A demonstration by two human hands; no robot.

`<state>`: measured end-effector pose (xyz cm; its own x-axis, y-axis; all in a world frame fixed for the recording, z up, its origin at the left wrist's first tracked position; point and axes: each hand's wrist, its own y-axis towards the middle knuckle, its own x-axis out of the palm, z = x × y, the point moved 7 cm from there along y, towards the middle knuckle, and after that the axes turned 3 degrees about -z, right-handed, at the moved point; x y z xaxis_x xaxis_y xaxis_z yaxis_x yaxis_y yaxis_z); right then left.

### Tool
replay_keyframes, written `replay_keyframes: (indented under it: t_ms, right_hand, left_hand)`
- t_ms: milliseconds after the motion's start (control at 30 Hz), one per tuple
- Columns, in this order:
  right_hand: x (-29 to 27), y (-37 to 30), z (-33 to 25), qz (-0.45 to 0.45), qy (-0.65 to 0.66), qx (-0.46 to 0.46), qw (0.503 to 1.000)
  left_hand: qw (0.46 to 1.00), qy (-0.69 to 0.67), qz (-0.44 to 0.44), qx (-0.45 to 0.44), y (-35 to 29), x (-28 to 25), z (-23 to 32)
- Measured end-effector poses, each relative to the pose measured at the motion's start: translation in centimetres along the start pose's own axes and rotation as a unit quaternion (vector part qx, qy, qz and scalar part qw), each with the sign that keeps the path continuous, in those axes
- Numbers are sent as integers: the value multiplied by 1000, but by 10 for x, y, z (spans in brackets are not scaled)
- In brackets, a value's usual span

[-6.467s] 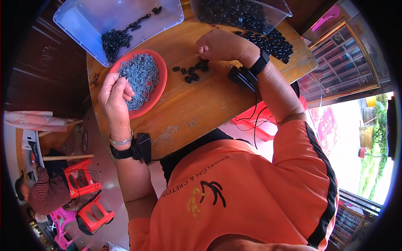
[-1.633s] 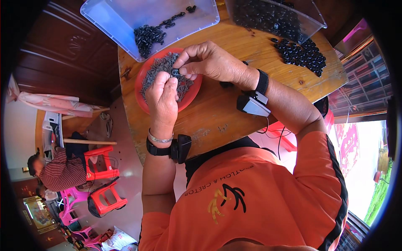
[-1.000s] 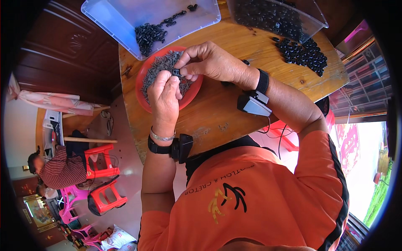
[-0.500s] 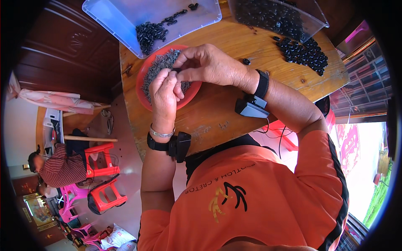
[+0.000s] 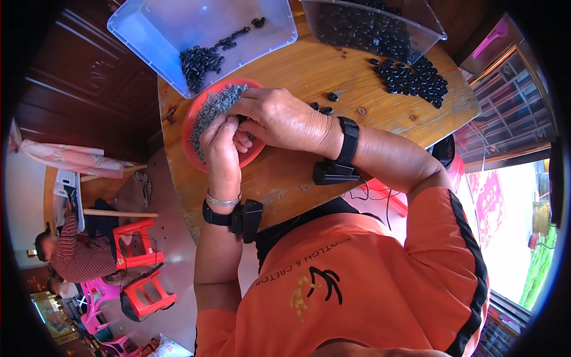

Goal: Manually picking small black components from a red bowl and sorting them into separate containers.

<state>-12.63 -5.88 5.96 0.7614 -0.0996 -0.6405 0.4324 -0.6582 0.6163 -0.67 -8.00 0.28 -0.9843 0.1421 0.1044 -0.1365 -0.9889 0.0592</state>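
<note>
Over the near side of a red bowl [image 5: 189, 132], my left hand [image 5: 223, 141] and my right hand [image 5: 276, 116] meet, fingertips together. A small black part [image 5: 242, 118] shows between them, mostly hidden by the fingers. My left hand is closed in a pinch, its fingers curled. With its back upward, my right hand has thumb and fingers pressed together at the same spot. The bowl holds a heap of small grey pieces [image 5: 209, 113] that look like screws or pins.
A clear bin [image 5: 256, 50] with black parts [image 5: 201, 64] stands far left. Another clear bin [image 5: 357, 30] full of black pieces is at the back right, beside a spread of glossy black pieces [image 5: 410, 82]. Three loose ones [image 5: 332, 96] lie near my right wrist. A seated person [image 5: 80, 256] is off left.
The whole view has shifted slightly. My right hand has tilted and come lower over the bowl, its fingers closing in on the left. Two more loose black pieces now show beside it.
</note>
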Motion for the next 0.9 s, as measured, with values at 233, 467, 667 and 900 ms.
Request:
replay_keyframes:
  t_ms: [233, 467, 667, 900]
  right_hand:
    - [0, 1, 2, -7, -2, 0, 1000]
    - [-4, 2, 1, 6, 23, -28, 999]
    - [-105, 20, 22, 209, -185, -54, 959]
    - [-187, 15, 11, 233, -292, 20, 927]
  left_hand:
    - [1000, -12, 13, -2, -3, 3, 1]
    - [1000, -11, -1, 3, -3, 2, 1]
    - [997, 37, 3, 70, -5, -2, 16]
    - [994, 55, -18, 90, -4, 4, 23]
